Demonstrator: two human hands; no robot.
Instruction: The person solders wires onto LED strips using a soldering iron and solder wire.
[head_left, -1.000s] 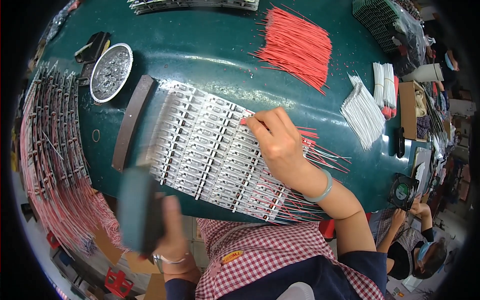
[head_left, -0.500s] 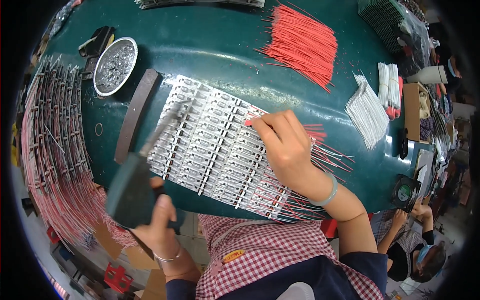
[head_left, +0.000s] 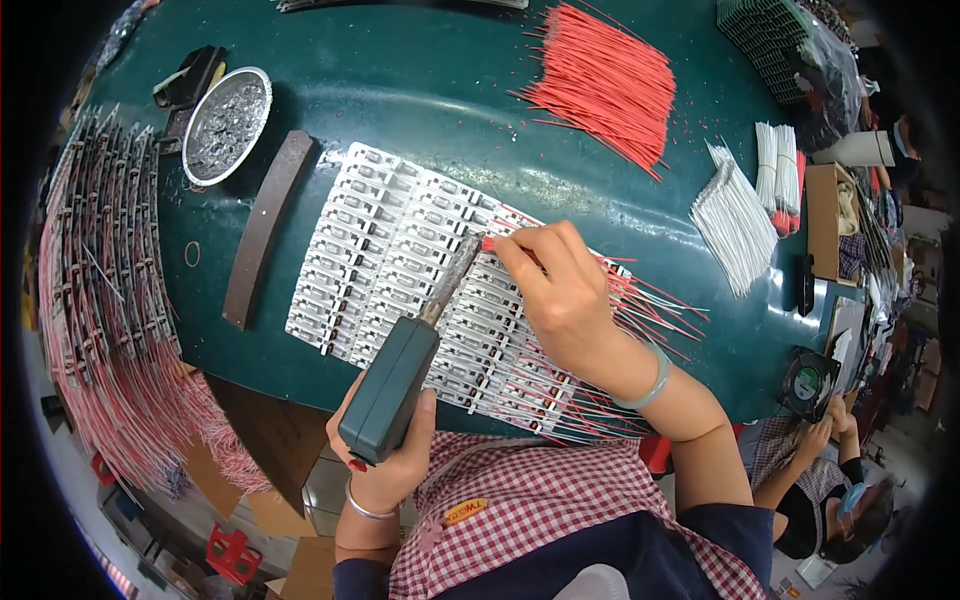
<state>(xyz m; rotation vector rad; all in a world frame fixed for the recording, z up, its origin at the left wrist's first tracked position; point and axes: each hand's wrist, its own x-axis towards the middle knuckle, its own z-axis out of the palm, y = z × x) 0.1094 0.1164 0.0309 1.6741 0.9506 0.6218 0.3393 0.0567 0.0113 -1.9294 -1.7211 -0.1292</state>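
My left hand (head_left: 392, 462) grips a dark green soldering iron (head_left: 392, 385) by its handle; its metal tip (head_left: 462, 257) rests on a white panel of small circuit boards (head_left: 380, 250) lying on the green table (head_left: 420, 90). My right hand (head_left: 565, 290) pinches the end of a thin red wire (head_left: 492, 243) right at the tip of the iron. Red and white wires (head_left: 650, 300) fan out from the panel's right side under my right wrist.
A heap of red wires (head_left: 605, 75) lies at the far right, white wire bundles (head_left: 735, 225) beside it. A round metal dish (head_left: 225, 125) and a dark bar (head_left: 262, 228) sit left. Racks of wired boards (head_left: 100, 290) line the left edge. Another person's hands (head_left: 825, 430) are at lower right.
My left hand has swung the soldering iron in from the lower left until its tip meets the panel by my right fingers. My right hand stayed nearly in place, holding the wire.
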